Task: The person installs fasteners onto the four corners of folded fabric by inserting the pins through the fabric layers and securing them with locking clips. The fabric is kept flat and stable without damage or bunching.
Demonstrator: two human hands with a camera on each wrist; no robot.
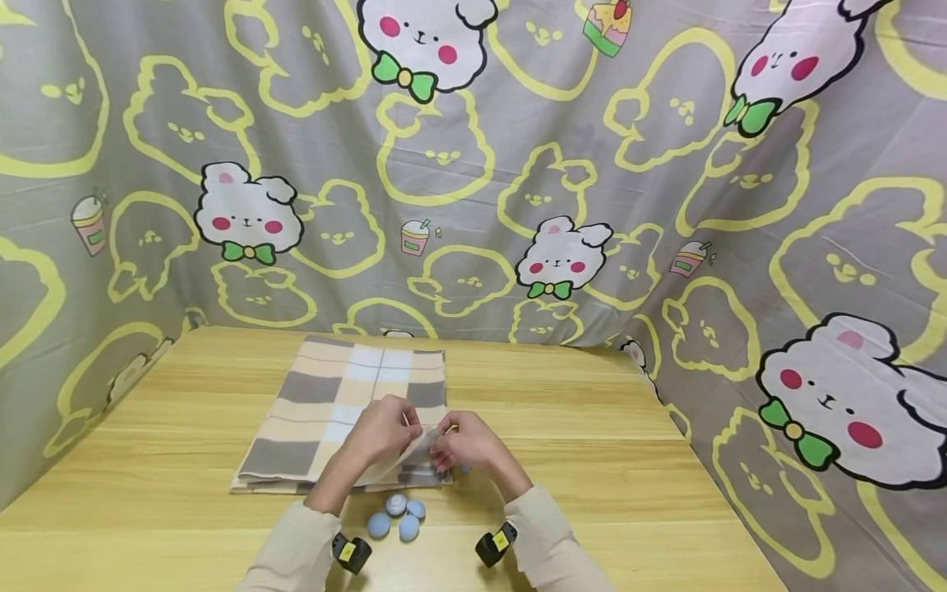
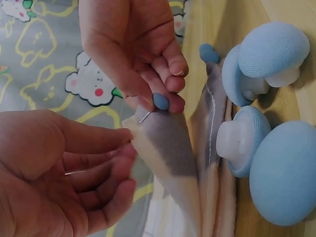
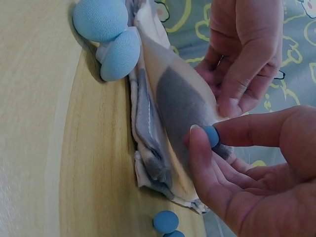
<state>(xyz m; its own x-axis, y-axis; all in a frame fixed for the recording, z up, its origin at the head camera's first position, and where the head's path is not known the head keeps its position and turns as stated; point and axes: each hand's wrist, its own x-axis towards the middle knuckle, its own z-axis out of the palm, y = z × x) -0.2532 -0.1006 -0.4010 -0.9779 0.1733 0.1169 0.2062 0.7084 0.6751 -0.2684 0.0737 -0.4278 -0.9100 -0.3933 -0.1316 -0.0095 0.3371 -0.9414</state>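
A plaid cloth point(image 1: 311, 427) in grey, cream and white lies folded on the table. At its near right corner my left hand point(image 1: 385, 427) pinches the raised edge between thumb and finger. Close beside it my right hand point(image 1: 468, 440) pinches a blue-headed pin point(image 2: 160, 101) between thumb and forefinger. In the left wrist view its thin metal shaft lies against the lifted grey corner; whether the tip has gone through the fabric I cannot tell. In the right wrist view the round head point(image 3: 212, 136) sits between the fingertips.
Several light-blue mushroom-shaped pieces point(image 1: 379, 525) with white undersides lie on the wooden table point(image 1: 592, 493) in front of the cloth. More small blue pin heads point(image 3: 165, 222) lie just right of the cloth's corner. A patterned curtain point(image 1: 459, 222) surrounds the table's back and sides.
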